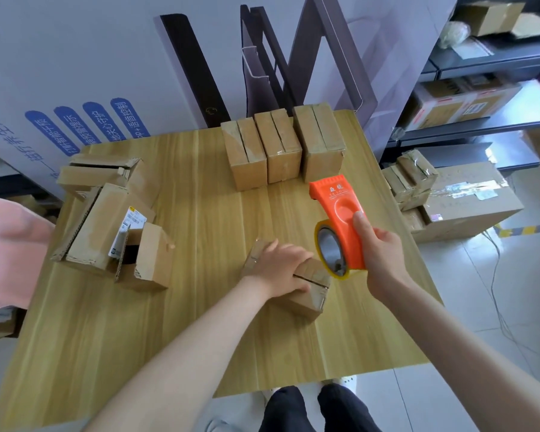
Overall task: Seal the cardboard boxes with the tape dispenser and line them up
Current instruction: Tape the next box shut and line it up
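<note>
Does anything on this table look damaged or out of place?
Yes. At the left of the table, the unsealed boxes lie tumbled against each other with ragged, torn flaps, unlike the three boxes standing in a row at the far edge.

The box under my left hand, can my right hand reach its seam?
Probably yes: the right hand holds the tape dispenser right beside the box, whose seam end is uncovered; the left hand covers the rest.
</note>
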Demonstrator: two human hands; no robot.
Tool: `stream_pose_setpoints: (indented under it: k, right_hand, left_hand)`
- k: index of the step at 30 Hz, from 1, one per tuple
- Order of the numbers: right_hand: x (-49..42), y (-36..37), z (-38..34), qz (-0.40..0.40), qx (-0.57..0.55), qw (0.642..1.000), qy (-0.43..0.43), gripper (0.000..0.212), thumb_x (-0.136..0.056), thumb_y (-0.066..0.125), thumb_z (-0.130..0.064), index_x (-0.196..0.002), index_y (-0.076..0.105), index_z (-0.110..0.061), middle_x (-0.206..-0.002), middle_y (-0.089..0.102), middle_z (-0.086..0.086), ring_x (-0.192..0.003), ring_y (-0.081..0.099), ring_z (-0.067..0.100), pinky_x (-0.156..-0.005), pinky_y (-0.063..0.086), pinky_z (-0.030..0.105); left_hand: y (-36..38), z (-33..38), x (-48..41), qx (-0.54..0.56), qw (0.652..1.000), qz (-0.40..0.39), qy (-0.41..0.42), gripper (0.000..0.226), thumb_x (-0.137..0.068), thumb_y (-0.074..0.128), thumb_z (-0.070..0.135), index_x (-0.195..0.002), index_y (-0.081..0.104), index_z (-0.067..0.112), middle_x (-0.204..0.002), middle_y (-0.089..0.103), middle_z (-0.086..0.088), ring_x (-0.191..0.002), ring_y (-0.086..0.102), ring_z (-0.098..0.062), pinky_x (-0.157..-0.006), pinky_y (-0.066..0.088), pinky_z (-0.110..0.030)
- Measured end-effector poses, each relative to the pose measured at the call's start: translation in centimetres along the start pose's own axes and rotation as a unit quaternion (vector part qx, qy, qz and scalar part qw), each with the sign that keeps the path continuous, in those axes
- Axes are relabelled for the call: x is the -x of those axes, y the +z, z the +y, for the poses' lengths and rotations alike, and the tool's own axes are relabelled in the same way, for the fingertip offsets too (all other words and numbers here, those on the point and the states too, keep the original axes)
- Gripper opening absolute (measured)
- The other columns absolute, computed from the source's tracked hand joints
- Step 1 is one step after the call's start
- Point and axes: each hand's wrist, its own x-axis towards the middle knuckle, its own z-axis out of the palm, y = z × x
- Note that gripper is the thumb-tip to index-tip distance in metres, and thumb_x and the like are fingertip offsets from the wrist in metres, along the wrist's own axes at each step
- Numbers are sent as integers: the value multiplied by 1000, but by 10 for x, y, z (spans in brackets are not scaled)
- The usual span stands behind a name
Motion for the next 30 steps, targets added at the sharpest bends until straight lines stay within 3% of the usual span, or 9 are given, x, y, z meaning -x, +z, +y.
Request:
stream_pose_setpoints:
  k: [3,6,10,13,15,18,22,27,30]
  right_hand:
    - [6,-17,-8,-39,13,999,-31,38,-92,59,-37,-69,59,-7,-60,56,4,-50,51,11,-50,40,24]
    - [15,-26,-20,-85,8,995,-53,36,-93,58,-31,-69,59,-4,-50,59,0,-41,53,10,-41,42,22]
    - [24,-31,-36,-152,-2,986,-68,37,-93,56,-29,-74,59,3,-50,61,12,-37,57,23,-33,46,28]
    - [26,-34,-45,-175,10,980,-91,38,-91,57,-30,-75,59,4,-51,60,16,-37,56,28,-34,47,31]
    - [27,-38,-52,-189,17,976,-107,34,-88,59,-30,-77,62,1,-52,61,14,-38,57,27,-36,49,32]
    - [25,-43,-62,-215,38,966,-135,37,-82,70,-37,-78,64,-1,-54,62,14,-41,59,26,-40,51,35]
    - [26,-45,-77,-225,50,959,-168,43,-77,67,-39,-80,63,4,-57,62,19,-43,60,27,-40,53,38]
    - [27,-43,-87,-226,82,950,-200,22,-85,65,-27,-83,69,-6,-62,64,23,-46,61,30,-43,54,45]
    - [26,-42,-89,-221,106,945,-216,12,-89,65,-20,-85,70,-10,-58,66,9,-46,62,25,-44,55,47]
  left_hand:
    - [3,1,5,-15,987,38,-153,67,-73,61,65,-128,51,29,-123,55,5,-121,46,-20,-100,35,-38]
    - [13,-5,25,35,943,59,-327,71,-77,50,71,-124,51,18,-123,56,-5,-119,49,-26,-92,41,-37]
    - [17,-6,43,166,893,49,-416,84,-82,46,70,-139,35,10,-132,50,-12,-121,49,-29,-90,42,-36]
    - [-3,2,41,138,907,94,-387,88,-84,54,61,-149,22,12,-137,45,-11,-127,44,-28,-93,42,-38]
    - [-36,12,36,216,904,180,-322,64,-90,55,47,-142,41,14,-132,53,-6,-122,49,-23,-93,44,-34]
    - [-107,34,39,425,836,261,-231,31,-96,52,33,-115,67,14,-106,70,3,-102,62,-17,-81,46,-22]
    - [-175,63,63,558,778,246,-149,31,-100,45,34,-107,68,14,-99,72,1,-92,66,-10,-81,52,-29]
    - [-196,73,78,549,792,236,-122,30,-100,47,29,-109,70,12,-104,72,-3,-95,65,-13,-78,50,-27]
    - [-198,74,81,538,800,236,-122,28,-99,48,29,-106,72,16,-100,73,-2,-96,64,-16,-83,50,-31]
